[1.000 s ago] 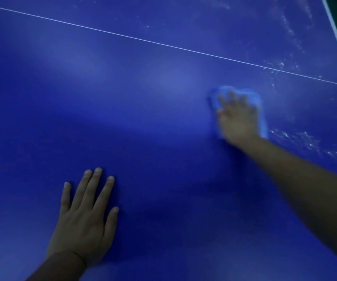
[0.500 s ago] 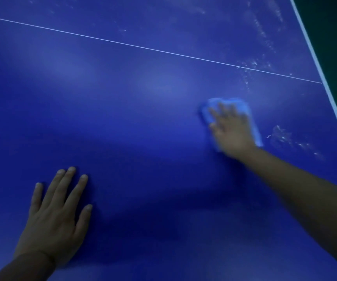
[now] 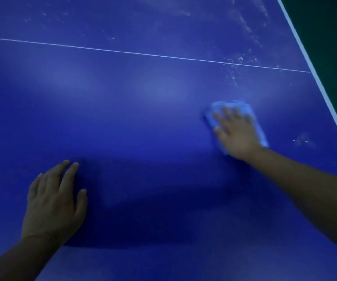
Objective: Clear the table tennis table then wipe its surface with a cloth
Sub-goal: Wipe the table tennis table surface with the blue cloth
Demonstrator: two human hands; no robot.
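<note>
The blue table tennis table (image 3: 143,122) fills the view, with a thin white centre line (image 3: 143,54) across it. My right hand (image 3: 236,134) lies flat with straight fingers on a light blue cloth (image 3: 248,112), pressing it onto the surface at the right. The cloth shows around my fingertips and along the outer side of the hand. My left hand (image 3: 56,199) rests flat on the table at the lower left, fingers straight, holding nothing.
White dusty smears (image 3: 242,59) mark the surface at the upper right, and a small patch (image 3: 303,139) lies right of the cloth. The table's white edge stripe (image 3: 323,92) runs diagonally on the right, with dark green floor (image 3: 336,37) beyond.
My right hand has slid the cloth toward me, farther from the centre line. The view has shifted so more of the right edge shows. My left hand stays flat on the table.
</note>
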